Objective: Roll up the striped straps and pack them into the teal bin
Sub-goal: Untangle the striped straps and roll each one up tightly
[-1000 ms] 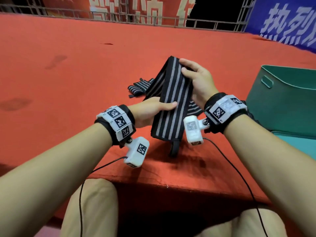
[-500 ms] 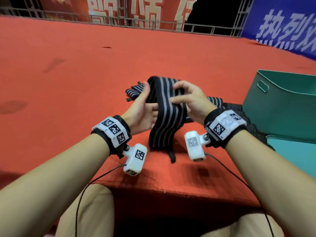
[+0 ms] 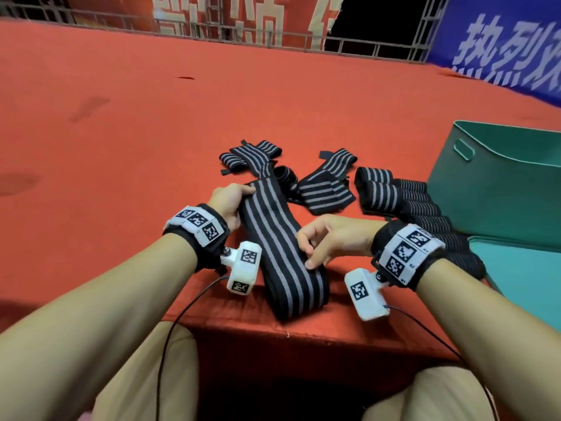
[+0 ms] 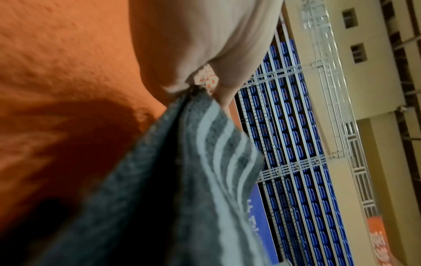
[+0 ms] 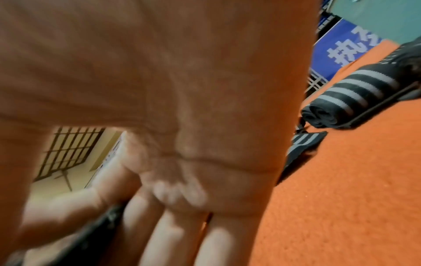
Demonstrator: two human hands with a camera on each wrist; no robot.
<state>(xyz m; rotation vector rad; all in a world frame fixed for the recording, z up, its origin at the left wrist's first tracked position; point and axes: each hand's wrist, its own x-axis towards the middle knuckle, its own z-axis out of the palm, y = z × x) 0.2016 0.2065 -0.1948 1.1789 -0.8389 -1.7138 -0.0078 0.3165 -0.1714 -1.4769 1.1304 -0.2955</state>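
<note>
A long black strap with grey stripes (image 3: pixel 282 256) lies lengthwise on the red carpeted platform (image 3: pixel 121 165), its near end by the platform's front edge. My left hand (image 3: pixel 239 196) grips its far left edge; in the left wrist view the strap (image 4: pixel 200 162) is pinched between thumb and fingers. My right hand (image 3: pixel 308 253) pinches the strap's right edge lower down, and the right wrist view shows the dark edge (image 5: pixel 107 217) between thumb and fingers. The teal bin (image 3: pixel 501 189) stands at the right; its inside is hidden.
Two loose striped straps (image 3: pixel 255 156) (image 3: pixel 328 183) lie beyond my hands. Several rolled straps (image 3: pixel 382 189) are lined up beside the bin, one seen up close as a rolled strap (image 5: pixel 348 97). A teal lid (image 3: pixel 525 275) lies at the near right. Railings and banners border the platform.
The strap, earlier held up and folded over between both hands, now lies stretched flat on the platform. Both hands have come down, the right one sliding toward the near end.
</note>
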